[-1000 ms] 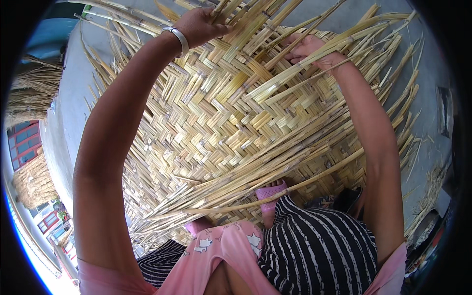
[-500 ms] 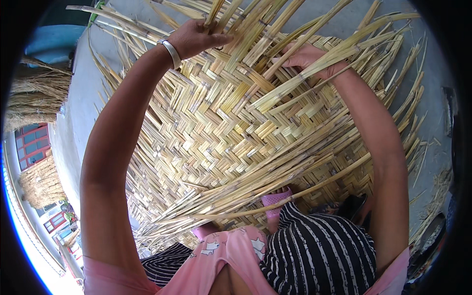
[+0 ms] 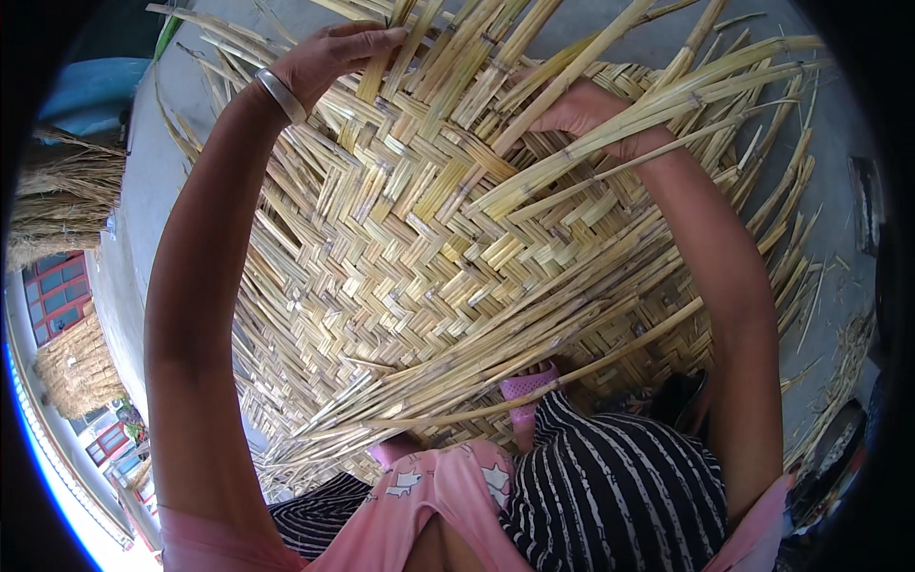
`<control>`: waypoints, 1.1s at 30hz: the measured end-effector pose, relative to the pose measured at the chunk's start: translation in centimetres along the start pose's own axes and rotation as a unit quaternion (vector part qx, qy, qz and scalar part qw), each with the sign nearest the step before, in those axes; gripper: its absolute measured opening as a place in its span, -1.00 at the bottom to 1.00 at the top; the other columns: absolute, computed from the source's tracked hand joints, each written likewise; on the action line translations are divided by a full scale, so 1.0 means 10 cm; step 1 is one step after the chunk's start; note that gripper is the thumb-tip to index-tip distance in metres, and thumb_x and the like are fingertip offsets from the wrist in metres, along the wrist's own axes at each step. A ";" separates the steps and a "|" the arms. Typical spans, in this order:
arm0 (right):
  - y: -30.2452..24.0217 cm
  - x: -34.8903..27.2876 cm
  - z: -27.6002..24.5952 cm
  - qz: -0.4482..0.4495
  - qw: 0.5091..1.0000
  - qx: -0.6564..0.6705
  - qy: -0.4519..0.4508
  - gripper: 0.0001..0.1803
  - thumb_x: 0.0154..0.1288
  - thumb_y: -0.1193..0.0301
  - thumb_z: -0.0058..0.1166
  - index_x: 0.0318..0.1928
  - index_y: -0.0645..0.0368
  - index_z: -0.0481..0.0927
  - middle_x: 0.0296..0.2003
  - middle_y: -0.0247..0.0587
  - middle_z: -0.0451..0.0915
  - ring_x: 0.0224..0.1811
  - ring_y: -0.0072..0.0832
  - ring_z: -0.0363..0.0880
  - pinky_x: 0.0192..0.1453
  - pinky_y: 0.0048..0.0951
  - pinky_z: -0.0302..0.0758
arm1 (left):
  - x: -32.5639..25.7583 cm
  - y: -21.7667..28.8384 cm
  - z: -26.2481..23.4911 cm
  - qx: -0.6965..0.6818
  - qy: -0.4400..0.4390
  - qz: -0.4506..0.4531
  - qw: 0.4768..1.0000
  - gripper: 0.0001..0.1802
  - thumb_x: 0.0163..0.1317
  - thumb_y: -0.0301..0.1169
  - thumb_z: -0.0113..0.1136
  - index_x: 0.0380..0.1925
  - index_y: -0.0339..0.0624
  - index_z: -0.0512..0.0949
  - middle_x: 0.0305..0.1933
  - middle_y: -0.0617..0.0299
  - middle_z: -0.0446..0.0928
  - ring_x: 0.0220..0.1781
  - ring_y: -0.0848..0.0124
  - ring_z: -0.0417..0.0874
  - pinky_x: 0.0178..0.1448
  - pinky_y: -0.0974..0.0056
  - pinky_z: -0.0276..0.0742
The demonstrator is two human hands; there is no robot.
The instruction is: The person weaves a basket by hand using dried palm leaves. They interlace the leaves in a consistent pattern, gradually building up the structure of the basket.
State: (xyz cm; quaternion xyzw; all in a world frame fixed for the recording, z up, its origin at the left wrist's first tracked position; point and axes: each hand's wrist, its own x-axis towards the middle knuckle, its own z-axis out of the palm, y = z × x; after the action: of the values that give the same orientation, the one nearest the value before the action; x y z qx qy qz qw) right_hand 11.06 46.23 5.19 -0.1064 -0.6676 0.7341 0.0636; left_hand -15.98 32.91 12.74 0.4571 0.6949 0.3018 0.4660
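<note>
A large mat woven from flat, pale-yellow reed strips (image 3: 410,229) spreads in front of me in a zigzag pattern. At its far left edge my left hand (image 3: 338,59), with a silver bangle (image 3: 280,96) at the wrist, is closed on an upright reed strip (image 3: 381,67), pinched between thumb and fingers. To the right, my right hand (image 3: 583,110) reaches low among loose strips at the weave's edge. Its fingers curl at a raised reed strip (image 3: 562,91) that partly hides them. More long strips (image 3: 610,133) lie across the right wrist.
A bundle of long loose reeds (image 3: 534,348) lies across the near part of the mat. My pink shoe (image 3: 529,386) rests there. Grey concrete floor (image 3: 172,143) borders the mat, with straw scraps at right. Dry stalks (image 3: 71,181) are piled at far left.
My left hand has moved left and slightly up, and its fingers are now at a strip farther left. The right hand has stayed nearly in place among the strips.
</note>
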 end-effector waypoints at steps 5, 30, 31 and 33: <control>-0.06 0.02 -0.03 0.064 0.994 -0.090 -0.008 -0.37 0.07 0.44 0.28 0.18 0.27 0.37 0.01 -0.16 0.52 0.09 -0.47 0.45 0.19 -0.47 0.37 | 0.39 -0.05 0.05 -0.275 0.127 -0.098 0.948 -0.48 0.23 0.08 0.03 -0.26 -0.23 0.50 -0.31 0.09 0.57 -0.23 0.33 0.57 -0.07 0.24 0.46; 0.01 -0.07 0.35 0.116 0.961 -0.122 0.217 -0.86 0.26 0.55 -0.04 -0.20 0.34 0.51 -0.38 -0.27 0.57 -0.43 -0.60 0.52 -0.34 -0.53 0.49 | 1.08 0.06 0.23 0.016 -0.051 -0.120 0.991 -0.63 0.32 -0.19 -0.09 -0.14 -0.26 0.52 -0.38 0.17 0.59 -0.55 0.47 0.62 -0.47 0.36 0.64; 0.05 -0.06 0.34 0.109 0.961 -0.101 0.233 -0.84 0.23 0.52 -0.02 -0.20 0.31 0.53 -0.41 -0.23 0.59 -0.46 -0.55 0.55 -0.34 -0.50 0.51 | 1.00 0.12 0.29 0.022 -0.053 -0.121 0.991 -0.62 0.30 -0.17 -0.07 -0.13 -0.25 0.52 -0.37 0.16 0.60 -0.53 0.46 0.63 -0.46 0.37 0.65; 0.14 -0.04 0.31 0.096 0.958 -0.058 0.265 -0.80 0.18 0.45 0.02 -0.19 0.27 0.55 -0.47 -0.13 0.63 -0.52 -0.45 0.63 -0.35 -0.44 0.54 | 1.06 0.08 0.28 0.000 -0.098 -0.133 0.986 -0.57 0.22 -0.12 0.05 -0.10 -0.25 0.51 -0.32 0.12 0.62 -0.50 0.45 0.66 -0.49 0.38 0.66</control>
State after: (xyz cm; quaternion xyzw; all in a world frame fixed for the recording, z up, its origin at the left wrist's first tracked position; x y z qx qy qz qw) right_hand 10.75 43.02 4.08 -0.3642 -0.6550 0.6422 0.1612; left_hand -14.72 42.93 8.37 0.3881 0.7007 0.1906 0.5675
